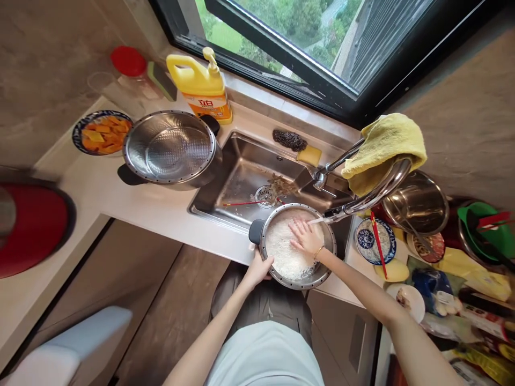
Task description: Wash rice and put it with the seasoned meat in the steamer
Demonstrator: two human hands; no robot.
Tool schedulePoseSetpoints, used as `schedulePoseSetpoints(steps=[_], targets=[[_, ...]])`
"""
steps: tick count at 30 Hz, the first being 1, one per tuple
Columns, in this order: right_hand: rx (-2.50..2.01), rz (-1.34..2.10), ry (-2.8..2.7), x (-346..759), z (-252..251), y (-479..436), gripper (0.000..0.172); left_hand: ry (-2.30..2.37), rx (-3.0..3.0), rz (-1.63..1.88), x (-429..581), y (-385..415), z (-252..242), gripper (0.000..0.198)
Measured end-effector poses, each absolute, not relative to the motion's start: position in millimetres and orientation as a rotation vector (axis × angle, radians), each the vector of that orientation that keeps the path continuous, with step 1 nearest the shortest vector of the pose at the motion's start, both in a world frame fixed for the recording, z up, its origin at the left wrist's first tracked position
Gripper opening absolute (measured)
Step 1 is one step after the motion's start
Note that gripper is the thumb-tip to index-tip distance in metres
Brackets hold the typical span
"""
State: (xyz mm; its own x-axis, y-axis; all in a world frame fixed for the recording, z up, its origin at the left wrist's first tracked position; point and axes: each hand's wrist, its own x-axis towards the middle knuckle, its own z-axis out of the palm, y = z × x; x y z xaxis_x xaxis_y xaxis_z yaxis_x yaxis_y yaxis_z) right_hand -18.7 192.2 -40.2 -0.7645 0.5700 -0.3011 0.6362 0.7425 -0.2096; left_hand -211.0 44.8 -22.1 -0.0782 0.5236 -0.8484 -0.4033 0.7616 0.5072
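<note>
A round metal pot (263, 256) with small holes along its rim and a dark handle sits at the sink's front edge. White rice (287, 262) fills its bottom. My left hand (257, 269) grips the pot's near left side, the thumb at the rim and the fingers partly hidden below. Inside the pot my right hand (306, 238) lies palm down on the rice, fingers spread. From the faucet (348, 210), a thin stream of water runs into the pot beside this hand.
Behind the pot is a steel sink (245, 166) with red chopsticks and scraps near its drain. A second pot (171, 147), a plate of orange pieces (102, 132) and a yellow detergent jug (205, 91) stand left. A yellow cloth (388, 145) drapes the faucet; bowls and packages crowd the right.
</note>
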Motion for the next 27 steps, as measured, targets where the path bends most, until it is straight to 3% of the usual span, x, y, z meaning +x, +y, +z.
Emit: schedulePoseSetpoints(steps=[4, 7, 15, 19, 23, 27], targets=[[0.782, -0.518, 2.816, -1.0, -24.8, 186.5, 0.055, 1.416, 0.169, 0.752, -202.4, 39.3, -21.3, 0.082], [1.026, -0.486, 2.835, -5.0, -23.5, 203.3, 0.045, 1.403, 0.16, 0.74, -203.1, 37.3, -21.5, 0.085], [1.222, -0.472, 2.727, -63.1, -51.0, 207.5, 0.053, 1.515, 0.259, 0.575, -214.8, 35.5, -20.1, 0.091], [0.888, -0.512, 2.83, -66.3, -44.7, 169.8, 0.063, 1.42, 0.252, 0.559, -212.7, 31.5, -24.8, 0.09], [0.375, -0.511, 2.849, -39.0, -33.9, 168.5, 0.063, 1.394, 0.27, 0.604, -209.6, 26.6, -31.3, 0.09], [0.504, -0.345, 2.822, -22.5, -32.8, 181.7, 0.063, 1.38, 0.276, 0.597, -208.0, 22.9, -35.6, 0.087]])
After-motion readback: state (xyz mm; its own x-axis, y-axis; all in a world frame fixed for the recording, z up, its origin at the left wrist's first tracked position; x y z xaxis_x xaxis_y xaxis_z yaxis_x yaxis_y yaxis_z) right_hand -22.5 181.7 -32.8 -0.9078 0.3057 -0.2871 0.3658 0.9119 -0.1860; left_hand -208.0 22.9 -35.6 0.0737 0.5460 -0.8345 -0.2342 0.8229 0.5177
